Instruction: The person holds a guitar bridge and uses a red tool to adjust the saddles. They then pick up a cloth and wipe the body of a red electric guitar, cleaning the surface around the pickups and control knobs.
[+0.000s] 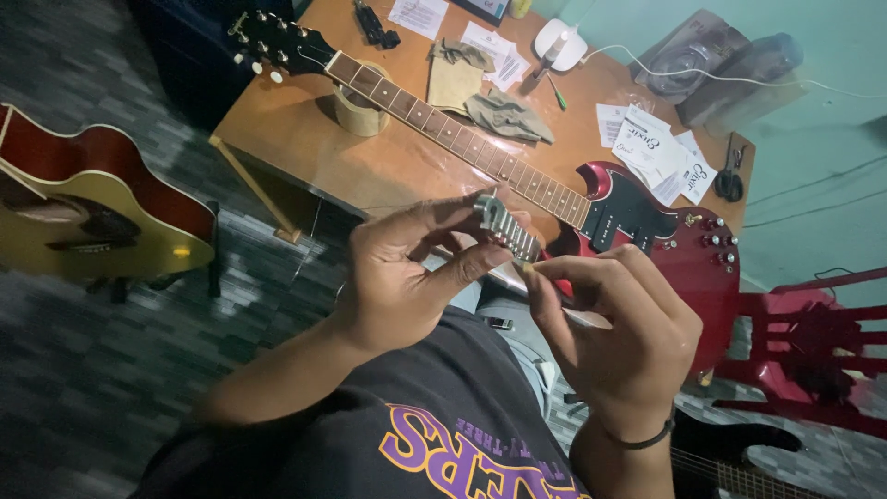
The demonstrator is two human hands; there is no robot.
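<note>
A dark red electric guitar with a long fretted neck (517,176) lies across the brown wooden table (296,129), its black headstock at about ten o'clock and its body at about three o'clock from the hands. The neck rests on a tan roll of tape (358,113). Just past the neck, toward twelve o'clock, lie two crumpled khaki cloths (480,92), and white printed paper sheets (656,148) are scattered toward one and two o'clock. A white rounded device with a cable (562,44) sits near the table's far edge, and black pliers (732,176) lie at the table's right end. On the floor at nine o'clock rests a yellow acoustic guitar with red sides (92,212); a red plastic chair (813,342) stands at four o'clock. Nothing stands between the hands and the camera.

The small silver metal guitar bridge with a row of saddles (505,228) is raised above the lap, in front of the electric guitar's body. The left hand (407,268) comes in from seven o'clock, wrist bent, pinching the bridge's upper end between thumb and forefinger. The right hand (619,323), wearing a thin black wristband (647,436), rises from five o'clock, fingers curled, its fingertips pressed to the bridge's lower end around a small tool or part too slight to identify.
</note>
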